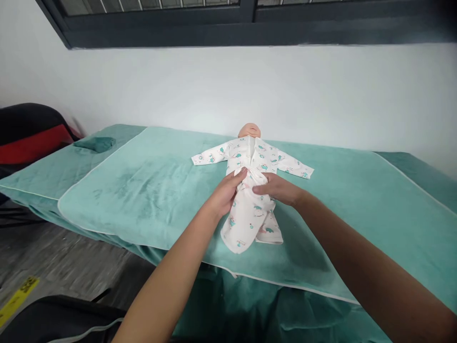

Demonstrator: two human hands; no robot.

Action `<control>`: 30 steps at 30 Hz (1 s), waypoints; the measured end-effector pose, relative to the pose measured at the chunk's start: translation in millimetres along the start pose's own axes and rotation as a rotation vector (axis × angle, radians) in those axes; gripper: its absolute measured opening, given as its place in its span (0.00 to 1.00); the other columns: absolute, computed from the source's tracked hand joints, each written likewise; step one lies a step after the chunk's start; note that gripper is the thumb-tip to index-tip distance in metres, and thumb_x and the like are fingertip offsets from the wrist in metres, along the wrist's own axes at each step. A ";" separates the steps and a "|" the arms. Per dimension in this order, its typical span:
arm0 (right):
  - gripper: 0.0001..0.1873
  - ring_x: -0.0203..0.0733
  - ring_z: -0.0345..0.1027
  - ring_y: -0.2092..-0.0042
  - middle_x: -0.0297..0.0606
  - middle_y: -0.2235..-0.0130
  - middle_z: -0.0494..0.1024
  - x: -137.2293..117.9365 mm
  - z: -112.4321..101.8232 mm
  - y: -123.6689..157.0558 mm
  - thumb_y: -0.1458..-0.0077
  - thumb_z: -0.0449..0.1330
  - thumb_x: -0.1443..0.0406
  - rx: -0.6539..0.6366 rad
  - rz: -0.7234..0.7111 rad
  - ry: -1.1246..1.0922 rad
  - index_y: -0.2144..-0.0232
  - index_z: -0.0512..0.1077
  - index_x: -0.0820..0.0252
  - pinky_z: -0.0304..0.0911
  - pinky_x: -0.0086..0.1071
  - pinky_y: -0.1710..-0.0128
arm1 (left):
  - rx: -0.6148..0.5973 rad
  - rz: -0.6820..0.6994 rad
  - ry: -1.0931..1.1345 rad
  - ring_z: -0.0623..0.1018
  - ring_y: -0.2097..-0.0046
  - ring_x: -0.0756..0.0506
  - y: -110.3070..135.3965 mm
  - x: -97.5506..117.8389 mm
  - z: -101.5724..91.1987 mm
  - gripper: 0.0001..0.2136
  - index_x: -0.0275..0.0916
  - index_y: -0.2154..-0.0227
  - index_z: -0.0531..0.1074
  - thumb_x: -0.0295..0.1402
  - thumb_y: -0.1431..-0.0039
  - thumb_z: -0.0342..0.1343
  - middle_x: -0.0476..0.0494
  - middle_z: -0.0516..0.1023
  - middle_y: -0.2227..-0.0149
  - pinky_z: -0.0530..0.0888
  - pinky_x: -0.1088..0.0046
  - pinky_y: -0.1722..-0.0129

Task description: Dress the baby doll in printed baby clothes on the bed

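Observation:
A baby doll [250,130] lies on its back on a teal towel [150,190], dressed in a white romper [250,209] printed with small teal and pink figures. Its sleeves spread out to both sides. My left hand [224,193] grips the romper at the doll's waist on the left, fingers closed on the cloth. My right hand [278,188] pinches the same cloth at the waist from the right. The romper's legs lie bunched toward the towel's near edge.
The towel covers a table [410,166] draped in darker teal, set against a white wall under a dark window frame. A small folded teal cloth [94,143] lies at the far left. A black and red chair [32,133] stands left; a dark object sits low in front.

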State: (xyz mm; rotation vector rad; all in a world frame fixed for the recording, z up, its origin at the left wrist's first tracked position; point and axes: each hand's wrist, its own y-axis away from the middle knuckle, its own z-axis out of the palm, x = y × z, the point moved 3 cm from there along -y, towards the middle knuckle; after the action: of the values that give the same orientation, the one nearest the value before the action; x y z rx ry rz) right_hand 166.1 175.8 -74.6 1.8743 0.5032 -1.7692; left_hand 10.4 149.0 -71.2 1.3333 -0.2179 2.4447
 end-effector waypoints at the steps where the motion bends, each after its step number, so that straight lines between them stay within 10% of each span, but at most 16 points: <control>1: 0.27 0.48 0.75 0.59 0.43 0.57 0.82 0.0 0.4 0.5 0.58 0.73 0.58 0.007 -0.003 -0.007 0.54 0.77 0.61 0.68 0.38 0.59 | 0.005 -0.001 0.003 0.80 0.58 0.39 -0.1 -1.9 0.3 0.24 0.34 0.52 0.75 0.45 0.47 0.65 0.36 0.82 0.60 0.74 0.63 0.57; 10: 0.12 0.38 0.66 0.69 0.30 0.70 0.73 10.1 -9.0 -1.6 0.56 0.66 0.61 0.280 -0.123 0.002 0.68 0.71 0.58 0.59 0.31 0.70 | 0.015 -0.010 -0.545 0.78 0.56 0.40 35.9 9.0 20.2 0.19 0.41 0.53 0.77 0.37 0.49 0.67 0.43 0.81 0.55 0.71 0.67 0.59; 20: 0.03 0.40 0.63 0.69 0.32 0.72 0.74 -16.0 23.0 -2.1 0.52 0.59 0.64 0.017 -0.069 1.057 0.74 0.67 0.55 0.52 0.32 0.69 | 0.601 0.023 0.031 0.75 0.45 0.38 110.6 -65.0 59.0 0.21 0.44 0.46 0.69 0.39 0.43 0.59 0.40 0.76 0.45 0.73 0.66 0.52; 30: 0.06 0.41 0.64 0.71 0.35 0.71 0.76 -7.4 40.0 0.2 0.48 0.61 0.60 -0.007 -0.041 1.381 0.73 0.68 0.54 0.46 0.33 0.72 | 0.691 0.043 -0.299 0.75 0.59 0.43 142.5 -66.1 -3.6 0.14 0.42 0.58 0.75 0.43 0.43 0.59 0.47 0.79 0.62 0.70 0.70 0.59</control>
State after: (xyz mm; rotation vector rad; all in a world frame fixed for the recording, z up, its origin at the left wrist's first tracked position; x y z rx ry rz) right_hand 133.4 152.5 -68.0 2.8389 0.9644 -0.2014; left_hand -12.3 2.8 -124.1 1.9811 0.5888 2.4368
